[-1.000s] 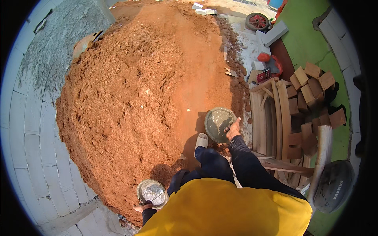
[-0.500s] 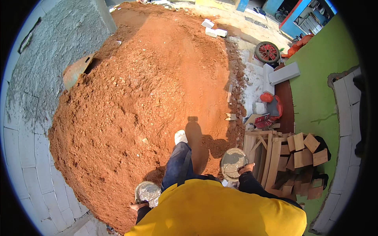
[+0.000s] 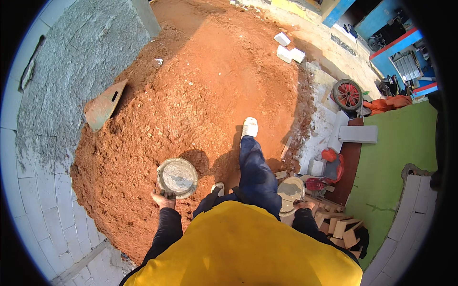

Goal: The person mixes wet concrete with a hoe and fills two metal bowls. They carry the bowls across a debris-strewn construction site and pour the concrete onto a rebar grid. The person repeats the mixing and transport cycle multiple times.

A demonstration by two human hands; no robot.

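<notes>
Buckets (image 3: 177, 178) (image 3: 290, 192) held in left hand (image 3: 163, 199) and right hand (image 3: 305, 205) over red soil heap (image 3: 191, 95)

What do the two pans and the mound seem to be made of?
Left pan: probably metal, dull grey, crusted with dried cement-like residue; held by the left hand.
Right pan: looks the same, grey and caked, at the right hand.
Mound: loose reddish-orange earth or sand, clumpy and matte.

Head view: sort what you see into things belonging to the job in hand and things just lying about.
In hand: left hand holding round pan; right hand holding second pan; red soil heap.
Lying about: wheel, white blocks, cut bricks.
</notes>
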